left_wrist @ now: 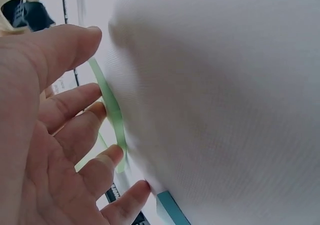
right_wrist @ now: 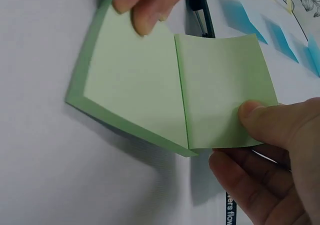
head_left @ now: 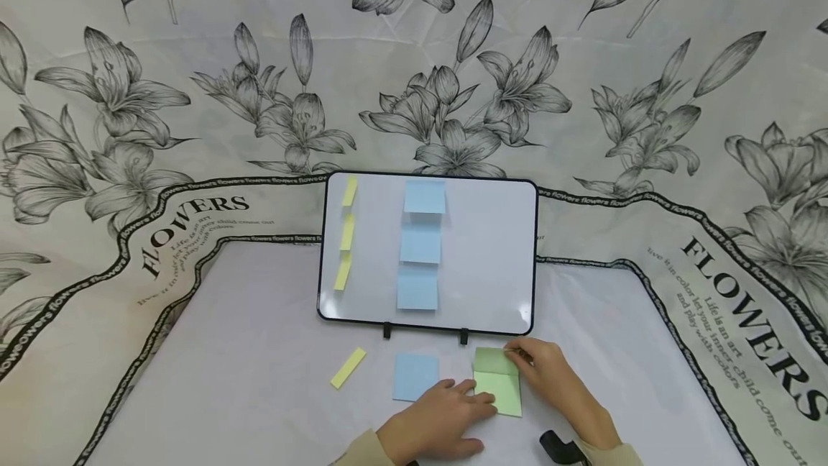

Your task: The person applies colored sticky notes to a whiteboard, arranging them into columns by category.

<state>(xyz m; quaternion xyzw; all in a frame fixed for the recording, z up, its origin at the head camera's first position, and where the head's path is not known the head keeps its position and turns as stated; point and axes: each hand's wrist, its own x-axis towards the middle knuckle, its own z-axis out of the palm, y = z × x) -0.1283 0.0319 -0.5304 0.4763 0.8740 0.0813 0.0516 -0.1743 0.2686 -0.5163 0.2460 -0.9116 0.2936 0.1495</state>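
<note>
A green sticky note pad (head_left: 507, 395) lies on the table in front of the whiteboard. Its top sheet (right_wrist: 225, 85) is lifted and folded back along the far edge. My right hand (head_left: 542, 371) pinches that sheet between thumb and fingers at its right side. The left hand (head_left: 443, 419) has its fingertips on the left edge of the pad, fingers extended. In the left wrist view, the pad's side shows as a green strip (left_wrist: 114, 112) against those fingertips. Left of the green pad is a blue sticky note pad (head_left: 415, 377), partly behind the left hand.
A whiteboard (head_left: 488, 250) on black feet stands behind the pads. Three blue notes (head_left: 420, 244) form a column on it, and three narrow yellow notes (head_left: 346, 232) line its left side. Another yellow strip (head_left: 348, 368) lies on the table at left.
</note>
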